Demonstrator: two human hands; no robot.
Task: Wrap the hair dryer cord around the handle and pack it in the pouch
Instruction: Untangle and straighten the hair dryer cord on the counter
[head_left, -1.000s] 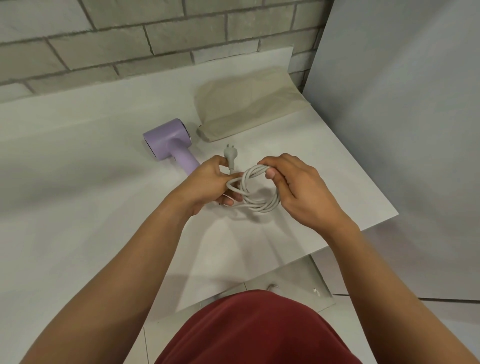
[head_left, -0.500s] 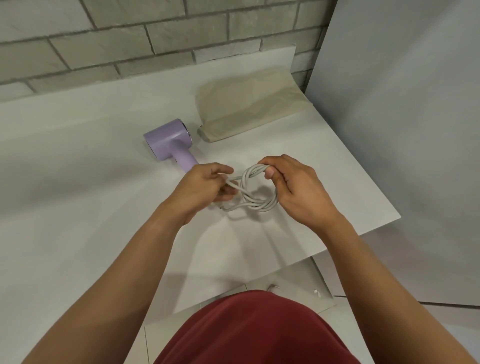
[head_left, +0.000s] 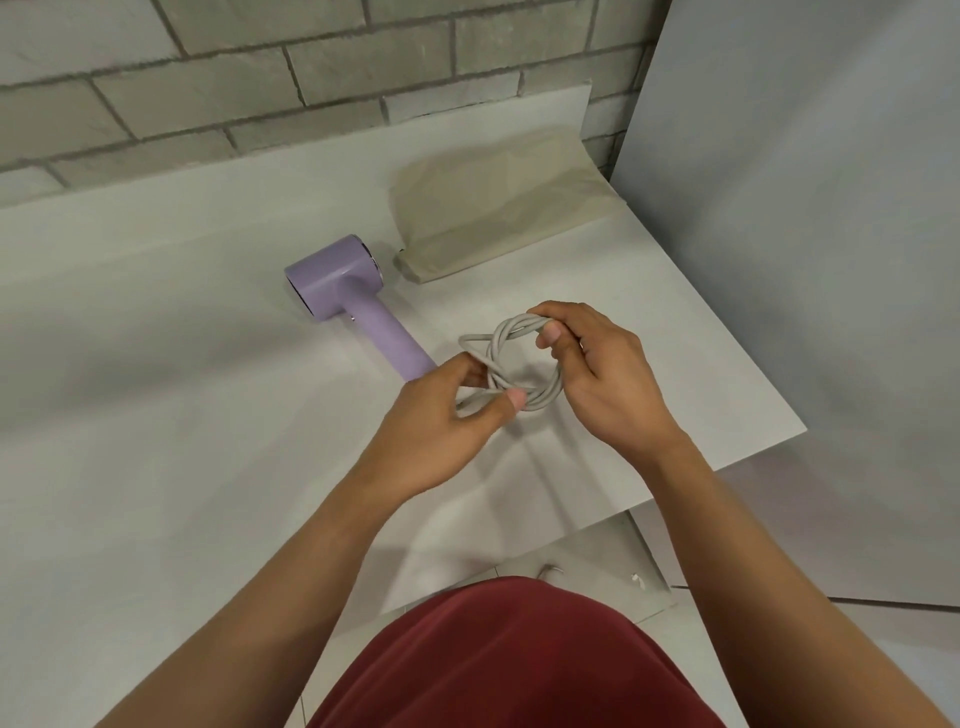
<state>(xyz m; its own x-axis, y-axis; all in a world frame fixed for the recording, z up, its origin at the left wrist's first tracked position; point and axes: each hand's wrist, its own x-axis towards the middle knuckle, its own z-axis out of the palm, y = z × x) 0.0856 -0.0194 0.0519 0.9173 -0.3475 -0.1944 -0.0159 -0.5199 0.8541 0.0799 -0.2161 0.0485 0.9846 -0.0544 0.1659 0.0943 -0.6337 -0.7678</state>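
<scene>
A lilac hair dryer (head_left: 347, 296) lies on the white table (head_left: 182, 415), handle pointing toward me. Its grey cord (head_left: 543, 396) is gathered into a round coil held above the table. My right hand (head_left: 608, 379) pinches the coil's far side between thumb and fingers. My left hand (head_left: 447, 421) pinches the near left of the coil, where a strand crosses over the loops. The plug is hidden. A beige pouch (head_left: 498, 208) lies flat behind the dryer, near the wall.
A brick wall (head_left: 260, 78) runs along the table's back edge. A grey panel (head_left: 805, 208) stands at the right, close to the table's right edge. Tiled floor shows below the table's near corner.
The plug, visible a second ago above my left hand, has gone out of sight. My left hand has shifted lower along the coil, and a strand now crosses the loops.
</scene>
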